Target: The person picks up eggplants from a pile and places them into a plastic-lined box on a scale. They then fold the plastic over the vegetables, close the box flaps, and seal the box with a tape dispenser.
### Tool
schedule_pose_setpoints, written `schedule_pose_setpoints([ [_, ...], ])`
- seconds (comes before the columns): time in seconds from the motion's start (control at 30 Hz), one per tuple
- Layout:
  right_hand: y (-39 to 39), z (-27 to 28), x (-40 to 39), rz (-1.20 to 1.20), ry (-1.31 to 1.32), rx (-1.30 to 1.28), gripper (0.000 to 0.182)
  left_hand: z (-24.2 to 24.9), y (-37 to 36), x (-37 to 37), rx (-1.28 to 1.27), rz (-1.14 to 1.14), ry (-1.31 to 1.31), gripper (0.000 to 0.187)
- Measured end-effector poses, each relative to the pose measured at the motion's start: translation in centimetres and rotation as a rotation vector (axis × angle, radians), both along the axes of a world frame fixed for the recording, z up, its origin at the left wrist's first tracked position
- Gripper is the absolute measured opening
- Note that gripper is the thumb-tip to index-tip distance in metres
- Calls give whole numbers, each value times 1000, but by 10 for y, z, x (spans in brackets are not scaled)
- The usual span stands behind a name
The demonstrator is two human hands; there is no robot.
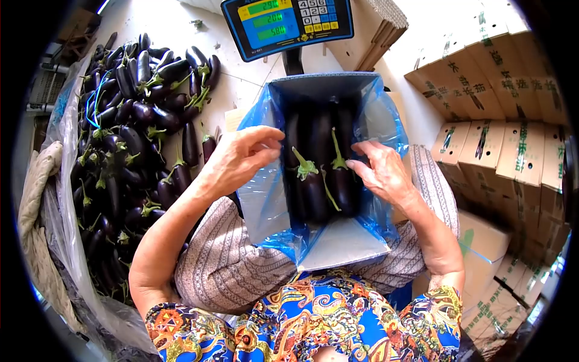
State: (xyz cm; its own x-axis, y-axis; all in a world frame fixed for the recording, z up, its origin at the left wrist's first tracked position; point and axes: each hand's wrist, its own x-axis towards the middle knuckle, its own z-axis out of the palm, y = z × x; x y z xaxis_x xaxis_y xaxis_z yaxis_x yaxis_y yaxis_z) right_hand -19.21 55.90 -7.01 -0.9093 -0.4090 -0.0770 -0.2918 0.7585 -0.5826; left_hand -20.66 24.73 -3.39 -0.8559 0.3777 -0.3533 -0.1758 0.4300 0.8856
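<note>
A cardboard box point(347, 246) stands between my knees, lined with a blue plastic bag point(259, 190) whose edges fold out over the sides. Several dark purple eggplants point(313, 196) lie lengthwise inside, green stems and caps showing. My left hand point(244, 154) hovers at the box's left rim, fingers bent and thumb apart, with nothing between them. On the other side my right hand point(383, 172) reaches over the right rim. Its fingers are apart, the thumb tip close beside the cap of the right-hand eggplant.
Left of me lies a big heap of loose eggplants point(132, 145) on clear plastic sheeting point(72, 199). A scale display point(286, 27) with lit green digits rises behind the box. Printed cardboard boxes point(482, 78) stand in rows at the right, and flattened cardboard point(377, 36) leans at the back.
</note>
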Motion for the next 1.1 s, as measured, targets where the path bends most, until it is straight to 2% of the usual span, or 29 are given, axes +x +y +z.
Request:
schedule_pose_setpoints([
  [0.1,-13,1,5,-12,53,51,30,1,19,-1,-29,-123,-31,35],
  [0.13,-19,9,4,-29,72,101,27,-9,23,0,43,-158,-108,37],
  [0.17,-22,14,3,-30,139,122,28,-22,29,4,119,-138,-125,32],
  [0.27,-28,24,0,-37,300,162,31,-27,41,2,81,-46,-159,19],
  [0.37,-33,23,-2,-48,214,33,32,-26,46,5,121,31,-123,13],
  [0.4,-31,11,-5,-19,266,-41,29,-21,47,6,162,24,-88,13],
  [0.47,-32,-4,-11,-19,115,-1,28,-8,44,4,286,43,-22,13],
  [0.53,-34,-19,-15,-22,-62,35,26,13,33,-3,355,90,6,14],
  [0.63,-34,-25,-10,-35,-103,67,23,46,5,-10,314,161,93,19],
  [0.7,-31,-25,-11,-60,-87,64,20,59,-17,-9,305,309,170,22],
  [0.83,-22,-8,-9,-82,-120,129,19,81,-76,-1,471,444,249,33],
  [0.9,-20,-6,-7,-84,-109,205,20,82,-100,9,407,543,264,34],
  [0.97,-21,-11,-6,-54,-62,225,21,75,-118,20,214,557,240,33],
  [1.1,-26,-8,-13,-33,4,244,24,30,-151,49,164,613,72,30],
])
